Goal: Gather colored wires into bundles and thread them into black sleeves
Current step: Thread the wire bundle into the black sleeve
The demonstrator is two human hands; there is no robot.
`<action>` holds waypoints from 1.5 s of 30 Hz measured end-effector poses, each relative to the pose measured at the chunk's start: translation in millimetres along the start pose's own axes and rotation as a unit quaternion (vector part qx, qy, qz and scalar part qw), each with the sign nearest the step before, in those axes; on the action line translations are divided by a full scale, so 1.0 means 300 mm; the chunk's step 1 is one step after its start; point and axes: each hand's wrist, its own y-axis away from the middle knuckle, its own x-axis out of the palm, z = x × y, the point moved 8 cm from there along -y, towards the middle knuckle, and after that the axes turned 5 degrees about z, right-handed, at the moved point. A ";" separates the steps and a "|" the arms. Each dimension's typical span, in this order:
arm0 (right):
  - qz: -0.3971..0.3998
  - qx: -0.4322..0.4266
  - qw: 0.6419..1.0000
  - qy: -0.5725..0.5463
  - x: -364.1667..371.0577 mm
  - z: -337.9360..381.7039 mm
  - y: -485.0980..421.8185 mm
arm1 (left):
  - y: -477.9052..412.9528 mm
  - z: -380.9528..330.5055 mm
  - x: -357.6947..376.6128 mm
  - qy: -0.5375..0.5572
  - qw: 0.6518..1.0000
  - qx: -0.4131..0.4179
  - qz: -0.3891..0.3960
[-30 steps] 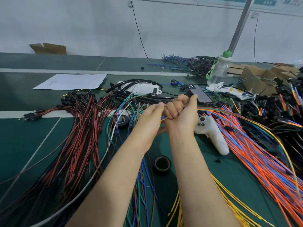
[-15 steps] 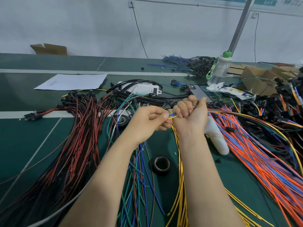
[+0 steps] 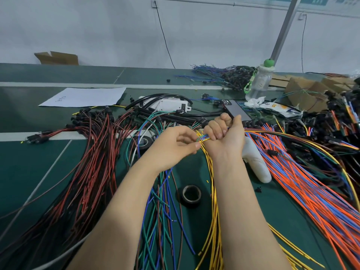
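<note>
My right hand [image 3: 226, 133] is curled into a fist round a bundle of colored wires [image 3: 203, 137], yellow, blue and green, at the middle of the green table. My left hand [image 3: 175, 147] pinches the same bundle just left of the fist with thumb and fingertips. Yellow wires [image 3: 213, 191] hang from the bundle toward me between my forearms. Blue, green and brown wires [image 3: 161, 207] trail below my left wrist. Black sleeves [image 3: 187, 118] lie just beyond my hands.
A heap of red and black wires [image 3: 87, 162] covers the left. Orange and blue wires [image 3: 311, 191] fan out on the right. A black tape roll [image 3: 191, 194], a second tape roll [image 3: 145, 142], a white controller [image 3: 255, 164], a phone [image 3: 236, 110], a bottle [image 3: 260, 82] and a paper sheet [image 3: 85, 96] lie around.
My hands have drawn slightly apart and toward me. The wire bundle now shows between them, and the yellow wires have swung in to hang between my forearms.
</note>
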 end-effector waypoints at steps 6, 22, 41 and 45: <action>-0.010 0.014 0.999 -0.027 -0.009 -0.004 0.000 | 0.014 -0.060 -0.008 -0.119 0.987 0.101 -0.027; -0.036 0.046 0.997 -0.043 -0.037 -0.029 0.001 | 0.016 -0.084 -0.020 -0.208 0.967 0.147 -0.029; -0.035 0.087 0.987 -0.130 -0.034 -0.056 0.009 | 0.008 -0.058 -0.020 -0.031 0.994 0.101 -0.006; -0.034 0.089 0.988 -0.122 -0.034 -0.057 0.008 | 0.011 -0.036 -0.017 0.044 0.997 0.059 0.023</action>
